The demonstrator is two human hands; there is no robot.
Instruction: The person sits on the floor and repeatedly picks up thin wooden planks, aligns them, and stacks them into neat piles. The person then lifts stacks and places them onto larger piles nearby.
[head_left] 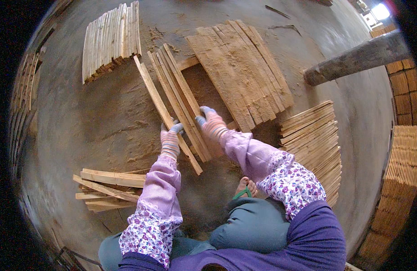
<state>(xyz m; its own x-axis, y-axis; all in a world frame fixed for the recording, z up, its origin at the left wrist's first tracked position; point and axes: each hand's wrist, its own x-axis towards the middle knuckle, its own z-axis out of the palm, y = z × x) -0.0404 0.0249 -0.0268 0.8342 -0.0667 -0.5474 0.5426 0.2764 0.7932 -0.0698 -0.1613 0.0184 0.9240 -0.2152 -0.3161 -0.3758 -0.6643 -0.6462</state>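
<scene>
My left hand (171, 135), in a striped glove with grey fingertips, is closed round a long narrow wooden strip (155, 95). That strip slants from upper left to lower right, apart from the other strips at its upper end. My right hand (211, 123), gloved alike, rests with its fingers on the right edge of several wooden strips (177, 92) lying side by side; whether it grips one is hard to see. Right of them, a sawdust-covered row of wider planks (240, 72) lies on wooden crosspieces (188, 63).
A neat stack of pale strips (111, 38) stands at the far left, and a loose pile (109, 187) lies near left. Another stack (314, 144) is at my right, below a thick post (357, 58). Tall wood stacks (393, 180) line the right side. Sawdust covers the concrete floor (100, 122).
</scene>
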